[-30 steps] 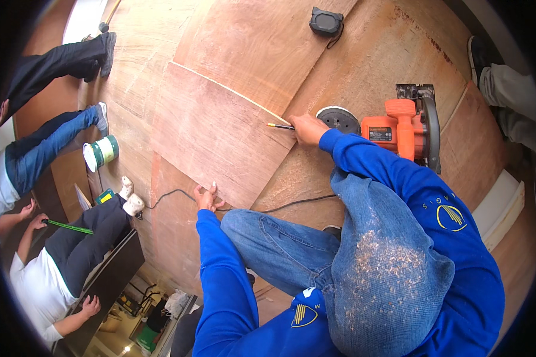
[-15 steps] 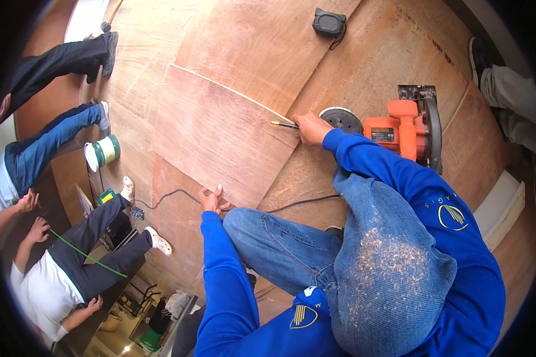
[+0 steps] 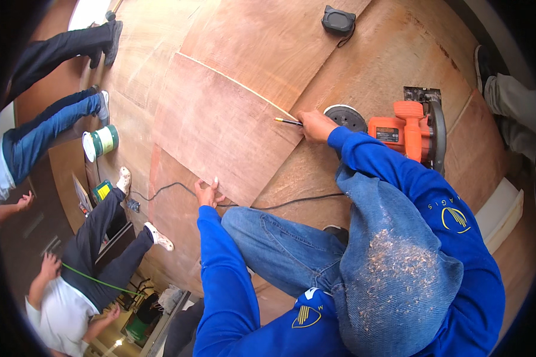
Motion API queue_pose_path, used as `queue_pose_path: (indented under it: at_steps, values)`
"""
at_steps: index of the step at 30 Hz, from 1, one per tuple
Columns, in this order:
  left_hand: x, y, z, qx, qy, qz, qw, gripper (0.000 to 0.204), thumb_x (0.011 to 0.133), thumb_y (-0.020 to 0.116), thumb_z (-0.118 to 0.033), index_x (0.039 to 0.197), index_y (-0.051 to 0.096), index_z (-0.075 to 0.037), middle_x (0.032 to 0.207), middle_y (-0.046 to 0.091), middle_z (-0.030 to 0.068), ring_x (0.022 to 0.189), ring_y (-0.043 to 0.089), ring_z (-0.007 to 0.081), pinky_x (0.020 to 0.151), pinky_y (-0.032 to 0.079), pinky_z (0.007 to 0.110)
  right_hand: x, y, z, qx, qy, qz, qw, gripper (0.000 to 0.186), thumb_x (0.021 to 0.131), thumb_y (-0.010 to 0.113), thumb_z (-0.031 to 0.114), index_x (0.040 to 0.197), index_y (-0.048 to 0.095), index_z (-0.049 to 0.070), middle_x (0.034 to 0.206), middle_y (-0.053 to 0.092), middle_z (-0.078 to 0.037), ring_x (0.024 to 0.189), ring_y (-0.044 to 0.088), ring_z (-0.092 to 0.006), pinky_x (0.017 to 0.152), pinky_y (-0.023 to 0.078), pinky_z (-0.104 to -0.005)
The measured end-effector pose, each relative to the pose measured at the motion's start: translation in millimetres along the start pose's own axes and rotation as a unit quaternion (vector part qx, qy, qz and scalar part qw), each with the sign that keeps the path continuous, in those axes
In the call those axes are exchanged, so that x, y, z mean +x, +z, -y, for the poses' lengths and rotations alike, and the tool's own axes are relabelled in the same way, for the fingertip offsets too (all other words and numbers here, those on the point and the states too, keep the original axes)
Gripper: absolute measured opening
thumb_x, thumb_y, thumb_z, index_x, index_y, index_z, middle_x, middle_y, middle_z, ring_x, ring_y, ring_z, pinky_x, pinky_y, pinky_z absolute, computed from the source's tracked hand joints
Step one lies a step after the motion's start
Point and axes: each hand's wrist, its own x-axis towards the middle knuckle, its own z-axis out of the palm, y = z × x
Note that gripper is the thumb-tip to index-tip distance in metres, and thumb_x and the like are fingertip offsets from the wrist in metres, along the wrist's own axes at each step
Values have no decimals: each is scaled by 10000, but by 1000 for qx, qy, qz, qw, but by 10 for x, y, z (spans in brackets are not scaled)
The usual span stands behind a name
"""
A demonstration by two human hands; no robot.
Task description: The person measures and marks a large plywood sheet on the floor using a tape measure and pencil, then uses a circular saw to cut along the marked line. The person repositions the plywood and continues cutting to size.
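Note:
A thin reddish-brown plywood piece (image 3: 226, 131) lies tilted before me on larger wooden sheets. My left hand (image 3: 207, 193) grips its near left edge, thumb on top and some fingers hidden under or beside the edge. At the right corner, my right hand (image 3: 317, 126) is closed around a dark pencil (image 3: 287, 121), whose yellowish end points left over the board. That hand also rests on the board's corner. Close behind its knuckles sits a grey round sanding disc (image 3: 344, 118) with holes. An orange circular saw (image 3: 408, 131) stands to the right of it.
A black tape measure (image 3: 338, 21) lies at the far side. A dark cable (image 3: 304, 201) runs past my bent knee, which wears jeans; sawdust covers the other. At left are a green-white bucket (image 3: 101, 143) and several people's legs. A pale board (image 3: 499, 214) lies at right.
The view has turned slightly, and both my hands keep their hold. At left, a co-worker in a white shirt has moved their hands, and the green cord by them has shifted.

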Motion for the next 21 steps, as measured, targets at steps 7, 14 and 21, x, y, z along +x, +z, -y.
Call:
queue_pose_path:
  at_steps: [7, 14, 21]
  values:
    - [22, -7, 14, -9, 10, 8, 1000, 691, 893, 821, -147, 1379, 332, -190, 1129, 640, 124, 949, 642, 283, 670, 605, 559, 29, 28, -27, 13, 11, 10, 1000, 208, 804, 681, 18, 1010, 673, -5, 1022, 722, -274, 1027, 699, -449, 855, 570, -520]
    - [98, -42, 85, -21, 17, 18, 999, 763, 882, 835, -148, 1429, 307, -199, 1146, 635, 135, 1029, 621, 325, 750, 581, 633, 10, 6, 1, 1, 12, 7, 1000, 206, 806, 675, 10, 1012, 673, 2, 1032, 727, -259, 1039, 699, -443, 859, 570, -517]
    - [96, -32, 58, -8, 8, -8, 1000, 723, 871, 840, -143, 1393, 340, -184, 1132, 638, 124, 978, 627, 296, 726, 591, 609, -41, -76, 69, 7, 19, 13, 1000, 233, 821, 668, 11, 1054, 663, 6, 1054, 723, -263, 1061, 691, -443, 885, 563, -517]
